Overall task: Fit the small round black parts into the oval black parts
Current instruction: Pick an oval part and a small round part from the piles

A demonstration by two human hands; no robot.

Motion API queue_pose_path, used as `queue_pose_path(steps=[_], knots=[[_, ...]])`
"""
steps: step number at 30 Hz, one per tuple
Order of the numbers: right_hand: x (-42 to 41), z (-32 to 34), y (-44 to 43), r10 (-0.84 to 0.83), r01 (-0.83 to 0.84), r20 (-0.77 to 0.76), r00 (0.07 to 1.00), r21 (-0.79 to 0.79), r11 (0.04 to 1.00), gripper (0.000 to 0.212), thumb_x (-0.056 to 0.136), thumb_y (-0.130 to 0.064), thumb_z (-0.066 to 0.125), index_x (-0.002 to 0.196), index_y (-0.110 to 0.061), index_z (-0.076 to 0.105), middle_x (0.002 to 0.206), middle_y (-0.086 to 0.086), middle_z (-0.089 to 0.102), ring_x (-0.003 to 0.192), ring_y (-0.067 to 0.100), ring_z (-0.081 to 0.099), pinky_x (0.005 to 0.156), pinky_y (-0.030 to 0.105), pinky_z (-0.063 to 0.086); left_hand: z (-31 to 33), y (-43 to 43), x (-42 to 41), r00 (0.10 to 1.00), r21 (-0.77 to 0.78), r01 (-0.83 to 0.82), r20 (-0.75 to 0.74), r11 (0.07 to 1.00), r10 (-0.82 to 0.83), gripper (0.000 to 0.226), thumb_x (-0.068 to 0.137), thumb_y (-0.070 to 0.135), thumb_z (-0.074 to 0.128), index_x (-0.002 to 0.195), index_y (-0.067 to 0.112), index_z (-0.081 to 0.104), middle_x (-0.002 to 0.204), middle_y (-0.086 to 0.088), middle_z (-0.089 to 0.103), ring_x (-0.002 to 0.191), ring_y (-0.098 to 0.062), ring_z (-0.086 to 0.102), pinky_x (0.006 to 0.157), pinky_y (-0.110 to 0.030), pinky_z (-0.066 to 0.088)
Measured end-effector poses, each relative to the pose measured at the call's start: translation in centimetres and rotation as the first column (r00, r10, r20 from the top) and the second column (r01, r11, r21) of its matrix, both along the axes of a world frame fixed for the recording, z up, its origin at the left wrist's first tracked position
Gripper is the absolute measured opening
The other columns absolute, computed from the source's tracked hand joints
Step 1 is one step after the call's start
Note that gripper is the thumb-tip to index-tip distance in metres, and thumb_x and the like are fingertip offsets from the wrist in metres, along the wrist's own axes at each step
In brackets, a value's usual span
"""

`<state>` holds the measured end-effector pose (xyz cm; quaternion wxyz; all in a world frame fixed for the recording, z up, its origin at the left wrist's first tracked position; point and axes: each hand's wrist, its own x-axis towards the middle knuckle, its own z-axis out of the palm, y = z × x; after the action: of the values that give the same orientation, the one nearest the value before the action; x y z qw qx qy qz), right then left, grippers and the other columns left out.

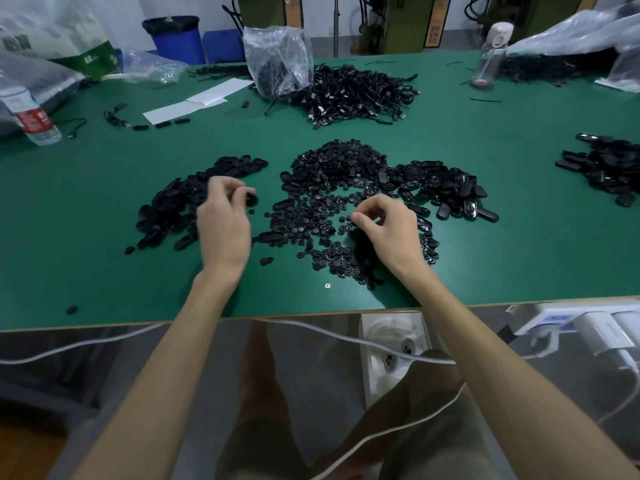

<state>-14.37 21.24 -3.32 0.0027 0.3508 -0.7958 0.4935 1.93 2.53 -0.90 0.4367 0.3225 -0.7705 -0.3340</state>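
Black part [251, 199] in left hand [223, 218]

Left hand [223, 223], right hand [391, 230]: curled fingers [369, 209]

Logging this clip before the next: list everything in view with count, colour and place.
green table: one, green, across the middle.
small round black plastic parts: one heap, black, table centre.
oval black plastic parts: three heaps, black, left, right of centre, far right.
black cables: one tangle, black, behind centre.
clear plastic bags: several, clear, along the back.
clear bottles: two, clear, far left, back right.
white paper sheets: few, white, back left.
blue bin: one, blue, behind table.
left hand: one, pinching a black part.
right hand: one, curled over round parts.
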Motion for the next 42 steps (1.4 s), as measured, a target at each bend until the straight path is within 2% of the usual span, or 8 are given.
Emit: queue_pose_path(steps=[2,5,10,13,17,23,27,42], knots=[[0.0,0.2,0.2,-0.006,0.008,0.052,0.999,-0.052,0.999,0.006,0.093,-0.021,0.076,0.090,-0.019,0.071,0.089,-0.006,0.071,0.083,0.005,0.062,0.074,0.011,0.045,0.3,1.8,-1.6,0.979,0.180,0.195,-0.087,0.964,-0.182,0.008,0.110,0.013,0.048,0.107,0.012,0.055,0.101,-0.005,0.072,0.068,-0.017,0.073,0.055,-0.025,0.056],[0.0,0.5,0.6,-0.007,0.015,0.075,0.997,-0.099,0.995,0.004,0.094,-0.018,0.074,0.095,-0.015,0.073,0.087,-0.007,0.071,0.077,0.000,0.060,0.071,0.009,0.044,0.1,3.9,-3.5,0.916,0.405,0.401,-0.196,0.822,-0.350,0.005,0.108,0.009,0.052,0.107,0.007,0.057,0.097,-0.015,0.074,0.061,-0.023,0.073,0.048,-0.026,0.054],[0.0,0.7,1.0,0.044,-0.033,0.081,0.996,-0.128,0.991,0.011,0.097,-0.016,0.070,0.105,-0.013,0.076,0.088,-0.005,0.072,0.079,0.004,0.062,0.076,0.016,0.046,-1.1,5.2,-5.2,0.814,0.577,0.579,-0.369,0.576,-0.448,0.019,0.107,0.010,0.057,0.117,-0.006,0.062,0.106,-0.022,0.075,0.090,-0.032,0.078,0.076,-0.030,0.062],[-0.2,0.6,1.0,0.061,-0.051,0.077,0.995,-0.119,0.992,0.012,0.098,-0.018,0.069,0.104,-0.013,0.078,0.090,-0.005,0.074,0.079,0.001,0.062,0.076,0.016,0.046,-1.8,5.3,-5.3,0.776,0.579,0.630,-0.442,0.518,-0.450,0.025,0.107,0.014,0.056,0.112,-0.009,0.065,0.109,-0.020,0.076,0.101,-0.036,0.076,0.085,-0.032,0.061],[-0.3,0.6,1.1,0.090,-0.074,0.101,0.991,-0.150,0.986,0.010,0.096,-0.014,0.071,0.104,-0.013,0.077,0.091,-0.005,0.074,0.080,0.001,0.062,0.078,0.016,0.047,-2.5,5.1,-5.1,0.740,0.540,0.672,-0.485,0.506,-0.466,0.019,0.104,0.003,0.058,0.113,-0.013,0.064,0.118,-0.023,0.073,0.108,-0.036,0.074,0.093,-0.031,0.059],[-0.3,0.7,1.1,0.151,-0.127,0.135,0.979,-0.171,0.977,0.013,0.093,-0.010,0.074,0.105,-0.013,0.078,0.094,-0.004,0.078,0.087,0.008,0.070,0.083,0.021,0.053,-2.7,5.3,-5.3,0.777,0.476,0.630,-0.367,0.614,-0.512,0.024,0.098,-0.008,0.062,0.122,-0.005,0.063,0.126,-0.021,0.067,0.108,-0.030,0.075,0.096,-0.031,0.058],[-0.3,0.4,1.1,0.179,-0.138,0.209,0.961,-0.196,0.971,0.012,0.091,-0.011,0.077,0.103,-0.011,0.078,0.090,-0.002,0.080,0.085,0.012,0.075,0.084,0.028,0.059,-2.9,5.3,-5.3,0.774,0.468,0.632,-0.336,0.618,-0.537,0.030,0.099,-0.008,0.062,0.127,-0.001,0.064,0.125,-0.018,0.071,0.111,-0.027,0.074,0.099,-0.035,0.058],[-0.5,0.3,1.2,0.249,-0.158,0.314,0.916,-0.287,0.945,0.015,0.093,-0.006,0.074,0.108,-0.005,0.074,0.087,0.006,0.080,0.076,0.014,0.074,0.071,0.018,0.053,-2.9,5.5,-5.3,0.780,0.449,0.622,-0.289,0.641,-0.555,0.033,0.101,-0.010,0.055,0.131,-0.001,0.066,0.124,-0.015,0.073,0.114,-0.026,0.073,0.101,-0.033,0.057]])
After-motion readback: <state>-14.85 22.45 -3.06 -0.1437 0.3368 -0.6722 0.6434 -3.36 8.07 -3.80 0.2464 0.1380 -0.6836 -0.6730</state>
